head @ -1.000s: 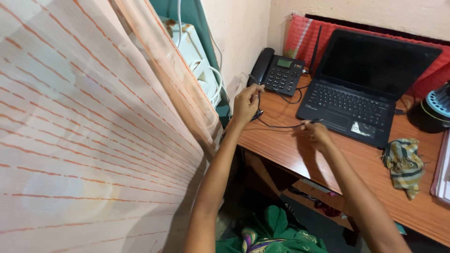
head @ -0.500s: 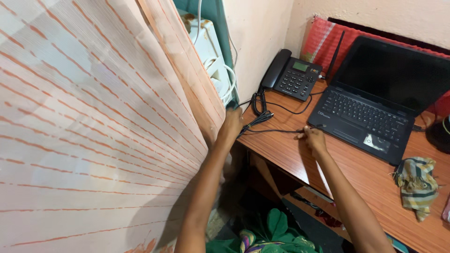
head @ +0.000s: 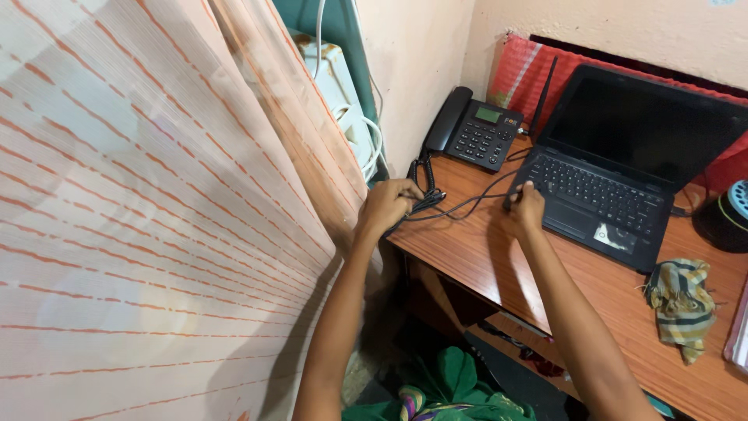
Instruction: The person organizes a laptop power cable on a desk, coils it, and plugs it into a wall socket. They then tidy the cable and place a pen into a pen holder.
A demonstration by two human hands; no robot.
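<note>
The left hand (head: 387, 204) has its grip closed on a bundled black cable (head: 427, 199); the right hand (head: 527, 209) pinches its far end beside the laptop (head: 615, 175). A tug could drag the phone (head: 474, 129) just beyond the left grip across the bench (head: 483, 257).

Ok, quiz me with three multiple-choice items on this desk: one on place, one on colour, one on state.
1. Where is the right hand?
A. on the desk phone
B. at the laptop's left edge
C. on the cloth

2. What colour is the cable between the hands?
A. black
B. white
C. red

3. The laptop is
A. shut
B. open, screen dark
C. open, screen lit

Answers: 1 B, it touches the keyboard corner; 2 A, it runs black to the left hand; 3 B, lid up, display black.
</note>
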